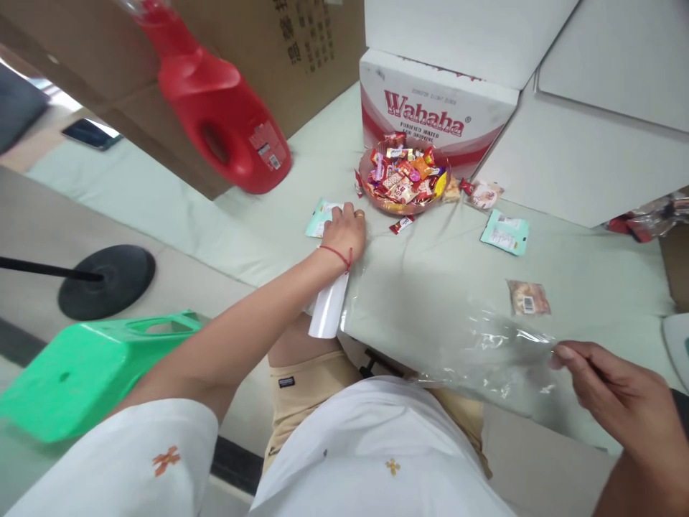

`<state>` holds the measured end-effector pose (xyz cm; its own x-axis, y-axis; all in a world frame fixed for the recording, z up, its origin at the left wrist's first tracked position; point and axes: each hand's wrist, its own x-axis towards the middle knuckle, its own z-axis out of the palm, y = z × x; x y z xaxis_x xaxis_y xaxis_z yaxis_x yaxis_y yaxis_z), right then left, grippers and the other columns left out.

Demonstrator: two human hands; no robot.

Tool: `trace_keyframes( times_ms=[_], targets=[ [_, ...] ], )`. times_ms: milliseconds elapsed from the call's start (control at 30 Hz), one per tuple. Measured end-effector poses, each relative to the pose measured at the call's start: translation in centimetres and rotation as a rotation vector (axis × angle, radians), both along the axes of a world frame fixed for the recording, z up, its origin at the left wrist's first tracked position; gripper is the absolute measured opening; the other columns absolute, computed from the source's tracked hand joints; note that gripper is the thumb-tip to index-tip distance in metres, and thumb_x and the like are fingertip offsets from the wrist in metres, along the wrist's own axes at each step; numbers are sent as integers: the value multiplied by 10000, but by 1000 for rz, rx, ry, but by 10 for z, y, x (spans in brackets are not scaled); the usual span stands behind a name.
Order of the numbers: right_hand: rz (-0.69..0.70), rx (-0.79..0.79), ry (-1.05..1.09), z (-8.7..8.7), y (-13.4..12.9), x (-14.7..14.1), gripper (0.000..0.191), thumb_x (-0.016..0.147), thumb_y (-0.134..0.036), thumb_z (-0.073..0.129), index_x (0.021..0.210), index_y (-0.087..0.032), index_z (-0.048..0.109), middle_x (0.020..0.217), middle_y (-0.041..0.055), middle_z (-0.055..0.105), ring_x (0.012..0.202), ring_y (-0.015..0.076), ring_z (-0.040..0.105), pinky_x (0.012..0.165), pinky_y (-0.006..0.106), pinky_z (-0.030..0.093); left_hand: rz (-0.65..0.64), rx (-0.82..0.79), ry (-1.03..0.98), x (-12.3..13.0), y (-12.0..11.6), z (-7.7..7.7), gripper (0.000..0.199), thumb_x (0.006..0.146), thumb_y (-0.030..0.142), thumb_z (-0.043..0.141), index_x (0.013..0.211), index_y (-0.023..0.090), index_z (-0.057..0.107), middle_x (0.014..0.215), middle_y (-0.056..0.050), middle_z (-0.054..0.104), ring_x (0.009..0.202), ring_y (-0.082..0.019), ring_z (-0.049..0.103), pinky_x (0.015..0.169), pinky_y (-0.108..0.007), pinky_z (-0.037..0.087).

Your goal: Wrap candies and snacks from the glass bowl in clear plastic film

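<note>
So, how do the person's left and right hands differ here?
The left hand, back upward, partly hides a mint-green packet, while the right hand pinches clear plastic film. The left hand has a red cord at the wrist; no such cord shows on the right hand. Both are ungloved.

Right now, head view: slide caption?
Right hand pinches clear film over a table; left hand near a bowl of wrapped sweets.

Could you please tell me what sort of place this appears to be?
Possibly an indoor storage or work area: a Wahaha carton, a large brown cardboard box and a bowl of wrapped sweets share one covered table.
</note>
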<state>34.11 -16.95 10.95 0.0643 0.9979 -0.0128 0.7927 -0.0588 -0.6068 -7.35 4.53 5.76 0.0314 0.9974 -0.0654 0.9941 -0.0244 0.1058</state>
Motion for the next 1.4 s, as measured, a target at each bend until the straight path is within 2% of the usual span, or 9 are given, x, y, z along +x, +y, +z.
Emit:
trace_keyframes(
  times_ms=[167, 267, 333, 433, 567, 833, 1100, 1300, 1400],
  targets=[
    [125, 21, 10, -11, 30, -21, 308, 928, -541, 634, 914, -259, 756, 581, -12, 613, 458, 130, 533, 469, 256, 428, -105, 255, -196, 3, -10, -2, 412, 930, 315, 623, 1276, 96, 580, 1477, -250, 464, 1498, -410, 295, 1204, -584, 324],
    [207, 14, 19, -15, 54, -33, 356, 950, -551, 604, 863, -240, 753, 621, -3, 639, 516, 131, 563, 543, 262, 448, -301, 341, -517, 34, -37, 9, 296, 992, 378, 536, 1154, 146, 623, 1333, -182, 593, 1360, -336, 487, 1153, -532, 402],
    [254, -26, 25, -18, 72, -43, 400, 962, -568, 580, 821, -230, 741, 609, -7, 625, 520, 124, 538, 561, 263, 438, -450, 179, -773, 59, -54, 11, 391, 1009, 487, 505, 1175, 151, 619, 1255, -153, 646, 1234, -271, 595, 1105, -437, 464],
    [280, -129, 28, -27, 100, -58, 486, 959, -629, 548, 759, -217, 711, 557, -19, 578, 477, 110, 454, 524, 262, 384, -359, -225, -972, 84, -60, 2, 566, 948, 608, 550, 1263, 138, 586, 1229, -135, 688, 1120, -244, 669, 980, -372, 534],
    [231, -273, 51, -38, 134, -70, 576, 906, -739, 544, 753, -203, 691, 504, -39, 496, 456, 98, 386, 482, 250, 303, -452, -542, -887, 79, -44, -16, 489, 768, 539, 749, 1056, 147, 700, 939, -43, 745, 854, -199, 682, 806, -288, 523],
    [286, -506, 410, -51, 183, -61, 604, 724, -745, 762, 904, -170, 732, 756, 34, 694, 584, 98, 468, 555, 238, 363, -222, -331, -780, 51, -22, -25, 192, 817, 302, 581, 829, 161, 711, 742, -6, 691, 700, -153, 589, 653, -249, 454],
    [189, -341, 380, -66, 218, -63, 409, 705, -499, 802, 903, -148, 734, 727, 32, 675, 601, 116, 506, 577, 264, 390, -9, -244, -659, 46, -8, -34, 165, 828, 324, 629, 812, 170, 686, 770, -38, 680, 762, -201, 623, 732, -310, 485],
    [160, -161, 119, -81, 241, -82, 274, 797, -401, 678, 891, -151, 742, 699, 33, 674, 625, 140, 532, 616, 282, 390, 139, 99, -360, 62, -23, -1, 449, 827, 281, 690, 1240, 136, 593, 1291, -167, 585, 1181, -306, 574, 1004, -409, 487],
    [142, -115, 30, -80, 245, -89, 247, 804, -373, 661, 864, -150, 750, 694, 46, 688, 631, 153, 547, 630, 287, 392, 25, 269, -302, 85, -42, 32, 448, 853, 166, 597, 1300, 163, 571, 1368, -167, 540, 1284, -336, 496, 1039, -468, 447]
  ],
)
